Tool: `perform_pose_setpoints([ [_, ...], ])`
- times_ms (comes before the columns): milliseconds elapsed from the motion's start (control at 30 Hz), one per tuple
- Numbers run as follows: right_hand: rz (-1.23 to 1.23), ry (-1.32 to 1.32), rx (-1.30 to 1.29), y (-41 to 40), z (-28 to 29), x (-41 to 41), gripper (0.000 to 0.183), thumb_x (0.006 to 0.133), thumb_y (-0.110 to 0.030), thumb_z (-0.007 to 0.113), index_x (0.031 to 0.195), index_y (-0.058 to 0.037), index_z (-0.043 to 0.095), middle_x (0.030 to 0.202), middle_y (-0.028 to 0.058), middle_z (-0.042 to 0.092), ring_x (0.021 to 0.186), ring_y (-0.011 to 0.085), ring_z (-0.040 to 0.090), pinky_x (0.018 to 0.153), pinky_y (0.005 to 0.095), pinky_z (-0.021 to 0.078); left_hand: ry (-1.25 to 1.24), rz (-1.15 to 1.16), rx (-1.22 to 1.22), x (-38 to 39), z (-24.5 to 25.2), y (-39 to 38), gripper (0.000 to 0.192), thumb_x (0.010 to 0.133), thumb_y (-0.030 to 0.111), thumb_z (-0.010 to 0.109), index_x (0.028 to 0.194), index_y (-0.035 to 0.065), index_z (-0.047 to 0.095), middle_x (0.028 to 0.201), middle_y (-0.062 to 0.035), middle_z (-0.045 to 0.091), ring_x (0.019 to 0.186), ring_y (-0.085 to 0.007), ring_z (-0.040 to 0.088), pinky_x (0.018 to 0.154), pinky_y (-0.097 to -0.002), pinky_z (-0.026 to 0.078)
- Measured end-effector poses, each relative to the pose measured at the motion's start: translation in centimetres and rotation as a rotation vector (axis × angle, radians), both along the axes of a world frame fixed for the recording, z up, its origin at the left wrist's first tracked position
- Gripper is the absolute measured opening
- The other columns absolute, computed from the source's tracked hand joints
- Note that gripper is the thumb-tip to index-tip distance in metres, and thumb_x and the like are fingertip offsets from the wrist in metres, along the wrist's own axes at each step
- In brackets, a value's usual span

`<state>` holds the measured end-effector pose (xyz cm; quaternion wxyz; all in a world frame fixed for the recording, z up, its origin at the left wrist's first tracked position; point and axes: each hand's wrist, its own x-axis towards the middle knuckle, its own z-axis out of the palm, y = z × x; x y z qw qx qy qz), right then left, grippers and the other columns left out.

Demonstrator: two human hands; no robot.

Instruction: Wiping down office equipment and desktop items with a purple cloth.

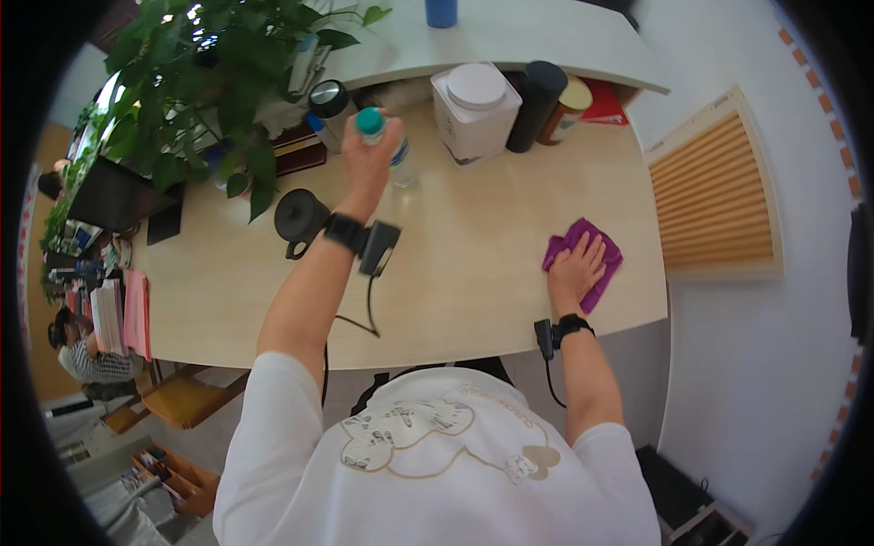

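My left hand (371,153) grips a clear plastic bottle (403,167) with a teal cap near its neck, at the back of the desk. Whether the bottle's base touches the desktop I cannot tell. To the right, my right hand (577,271) lies flat over a crumpled purple cloth (604,249), holding it down on the light wood desk (471,273). A dark lidded mug (300,217) stands beside my left forearm. Just behind the bottle is a flask (333,112) with a black and silver lid.
A white square canister (476,116), a black tumbler (536,106) and a brown jar (565,112) line the back, under a raised shelf (546,37). Leafy vines (205,89) hang at the left, near a monitor (119,194). Cables trail from both wrist straps. Another person (95,355) sits far left.
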<state>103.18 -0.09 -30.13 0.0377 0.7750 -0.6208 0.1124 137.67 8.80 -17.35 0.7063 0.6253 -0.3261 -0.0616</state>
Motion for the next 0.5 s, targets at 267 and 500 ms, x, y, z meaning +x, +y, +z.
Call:
perform_pose_setpoints([
  [267,0.014,0.005,-0.048,-0.1,-0.4,-0.1,0.055,0.086,-0.023,0.048,0.137,-0.0051,0.038,0.147,0.0174,0.029,0.137,0.0323,0.024,0.106,0.0539,0.0228,-0.216,0.186,0.158,4.2,-1.3,-7.8,0.038,0.072,0.026,0.075,0.097,0.0031,0.058,0.091,-0.0113,0.061,0.084,-0.023,0.059,0.077,-0.034,0.047],
  [500,0.012,-0.008,-0.057,-0.2,-0.2,-0.2,0.055,0.086,-0.021,0.048,0.137,-0.0048,0.038,0.146,0.0174,0.03,0.137,0.0327,0.025,0.105,0.0543,0.0233,-0.419,0.207,0.227,4.1,-1.5,-7.7,0.049,0.07,0.028,0.079,0.103,0.0024,0.052,0.097,-0.0103,0.059,0.088,-0.0226,0.058,0.078,-0.0339,0.047],
])
